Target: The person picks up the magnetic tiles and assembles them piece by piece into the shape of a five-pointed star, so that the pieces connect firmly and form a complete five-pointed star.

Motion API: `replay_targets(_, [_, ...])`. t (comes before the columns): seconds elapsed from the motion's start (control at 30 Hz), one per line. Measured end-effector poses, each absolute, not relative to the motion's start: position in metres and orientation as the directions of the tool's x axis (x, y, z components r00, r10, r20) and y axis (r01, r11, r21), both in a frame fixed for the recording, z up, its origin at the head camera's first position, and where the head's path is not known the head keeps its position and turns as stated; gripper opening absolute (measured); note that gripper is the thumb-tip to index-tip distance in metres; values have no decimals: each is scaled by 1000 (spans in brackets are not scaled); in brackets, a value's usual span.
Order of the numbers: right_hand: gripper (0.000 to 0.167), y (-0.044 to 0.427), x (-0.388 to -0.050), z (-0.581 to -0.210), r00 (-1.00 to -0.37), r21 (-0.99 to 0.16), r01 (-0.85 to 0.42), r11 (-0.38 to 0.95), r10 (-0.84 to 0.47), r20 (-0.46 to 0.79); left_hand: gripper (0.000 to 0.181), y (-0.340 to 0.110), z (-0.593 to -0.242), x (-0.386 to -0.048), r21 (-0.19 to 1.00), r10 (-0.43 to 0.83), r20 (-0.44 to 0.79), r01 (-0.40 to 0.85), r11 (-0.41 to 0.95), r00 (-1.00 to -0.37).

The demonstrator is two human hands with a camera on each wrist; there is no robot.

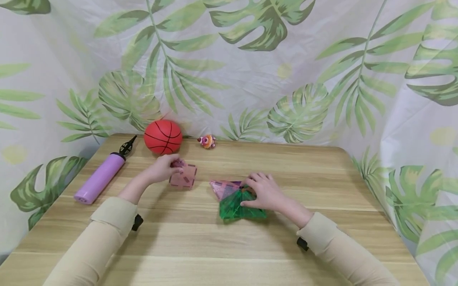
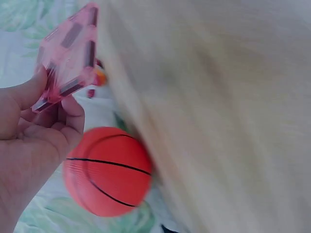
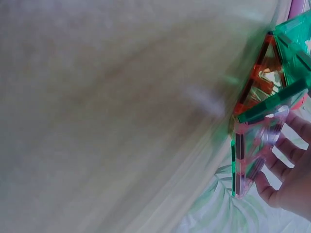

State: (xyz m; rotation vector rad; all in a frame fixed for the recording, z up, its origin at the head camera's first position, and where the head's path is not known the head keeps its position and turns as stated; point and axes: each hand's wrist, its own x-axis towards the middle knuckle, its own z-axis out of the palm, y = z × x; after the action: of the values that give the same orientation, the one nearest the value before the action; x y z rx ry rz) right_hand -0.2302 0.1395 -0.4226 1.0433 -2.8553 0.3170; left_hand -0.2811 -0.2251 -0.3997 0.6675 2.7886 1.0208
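My left hand point(image 1: 165, 168) pinches a translucent pink square magnetic tile point(image 1: 186, 179) between thumb and fingers. In the left wrist view the tile point(image 2: 73, 48) is tilted, with dark magnet strips along its edges. My right hand point(image 1: 266, 191) holds a small structure of joined magnetic tiles point(image 1: 232, 206) standing on the table. Green tiles are at its front, and a pink-purple tile point(image 1: 222, 188) sticks out at the back left. From the right wrist, an orange tile point(image 3: 265, 80) shows between the green ones, and the fingertips touch a pink tile point(image 3: 252, 145).
A red toy basketball point(image 1: 163, 137) sits at the back left of the wooden table point(image 1: 200, 254). To its right is a small colourful figurine point(image 1: 206, 141). A purple hand pump point(image 1: 101, 178) with a black nozzle lies along the left side. A leaf-patterned curtain point(image 1: 250, 71) hangs behind.
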Motion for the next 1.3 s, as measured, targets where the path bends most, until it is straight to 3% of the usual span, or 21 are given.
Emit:
replay_targets(0.13, [47, 138, -238, -418, -740, -218, -673, 707, -641, 207, 15, -203, -379, -284, 637, 407, 112, 380, 670, -906])
replay_targets(0.37, [38, 129, -256, -393, -783, -554, -603, 574, -561, 271, 22, -145, -348, -286, 642, 478, 246, 512, 571, -843])
replay_targets(0.5, [33, 127, -263, -381, -818, -704, -518, 487, -524, 239, 25, -115, -342, -288, 658, 542, 235, 543, 522, -807])
replay_targets(0.67, [29, 134, -268, -378, -858, -845, -381, 376, -484, 171, 26, -91, -345, -295, 723, 536, 177, 478, 498, -825])
replay_targets(0.93, [27, 148, -281, -385, -880, -863, -336, 376, -453, 145, 27, -72, -355, -306, 721, 562, 68, 430, 544, -824])
replay_targets(1.13, [25, 160, -290, -395, -905, -881, -252, 401, -421, 68, 20, -75, -372, -312, 737, 566, 43, 408, 539, -823])
replay_targets(1.3, [27, 163, -302, -406, -889, -872, -208, 442, -458, -20, 17, -75, -392, -320, 755, 581, 48, 411, 512, -812])
